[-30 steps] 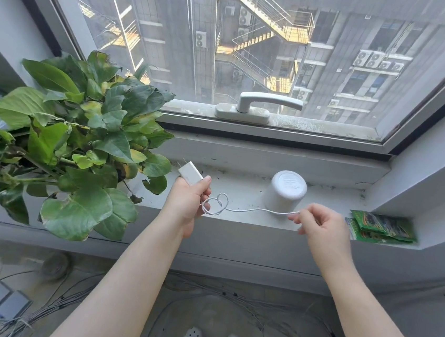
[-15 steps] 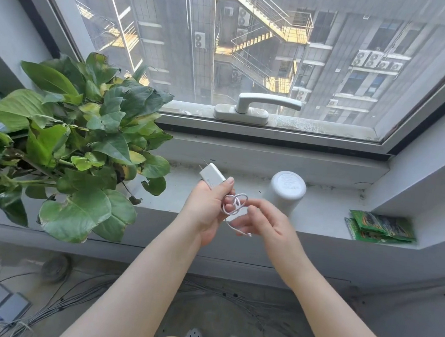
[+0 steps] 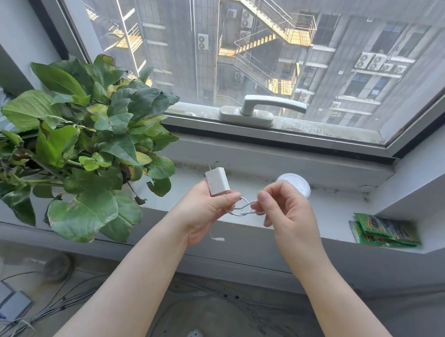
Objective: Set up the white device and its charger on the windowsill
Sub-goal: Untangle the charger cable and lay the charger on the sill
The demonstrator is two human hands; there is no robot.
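A pale grey windowsill [image 3: 335, 210] runs across the scene below a large window [image 3: 256, 48] with a white handle [image 3: 260, 109], looking out on grey buildings and yellow stairways. A leafy green plant [image 3: 81, 139] fills the left end of the sill, and a small stack of green packets [image 3: 385, 230] lies at the right end. Below the sill, thin wires [image 3: 37, 300] and 2 grey boxes [image 3: 4, 303] lie on the floor at the near left.

The white device [image 3: 298, 183] stands on the sill, at its far side, partly hidden behind the right hand [image 3: 288, 213]. The left hand [image 3: 206, 210] grips the white charger [image 3: 216, 182] above the sill, prongs pointing away, with the cable's end [image 3: 216, 238] dangling below the palm. The right hand pinches the looped white cable [image 3: 241, 208] between curled fingers, just beside the left.

Against the frame 1 second ago, the right hand has moved left from the stretched cable near the device, and the cable is now gathered into loops between the 2 hands. The charger is tilted more upright.
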